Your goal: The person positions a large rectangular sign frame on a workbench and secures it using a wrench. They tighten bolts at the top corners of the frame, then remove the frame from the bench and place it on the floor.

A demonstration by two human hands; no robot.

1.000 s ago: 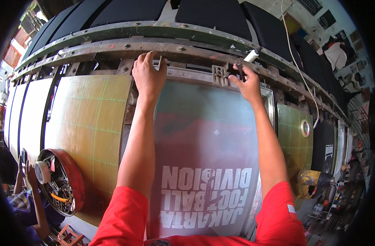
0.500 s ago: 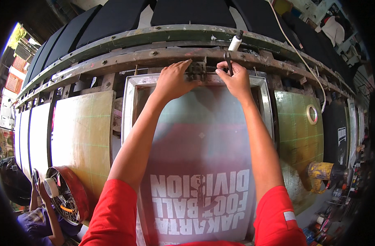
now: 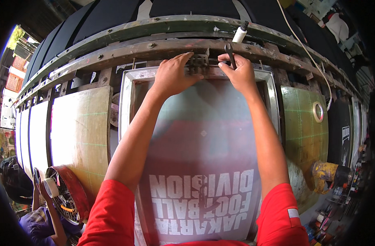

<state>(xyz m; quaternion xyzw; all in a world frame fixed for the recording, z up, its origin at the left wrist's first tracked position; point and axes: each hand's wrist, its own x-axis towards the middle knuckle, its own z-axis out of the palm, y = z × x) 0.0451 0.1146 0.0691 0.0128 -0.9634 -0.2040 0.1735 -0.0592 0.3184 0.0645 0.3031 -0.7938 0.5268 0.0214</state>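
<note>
Below me lies a screen-printing frame (image 3: 126,106) with a pale metal border and a mesh (image 3: 195,143) bearing light block lettering that appears upside down. A dark metal clamp (image 3: 199,63) grips the middle of its far edge, by a long rusty rail (image 3: 126,54). My left hand (image 3: 171,76) is at the clamp's left side, fingers stretched and thumb apart, with nothing visible in its grasp. My right hand (image 3: 241,71) holds a dark open-ended wrench (image 3: 230,53) between thumb and fingers, its jaw pointing up, just right of the clamp.
A white bottle with a black cap (image 3: 240,34) stands by the rail. Yellowish boards (image 3: 81,123) flank the frame; the right one carries a tape roll (image 3: 317,112) and a yellow power tool (image 3: 324,174). A red round tool container (image 3: 70,188) sits lower left, beside another person (image 3: 40,225).
My right hand has turned the wrench, so its open jaw shows and it leans left. The view has shifted slightly. My left hand stays by the clamp.
</note>
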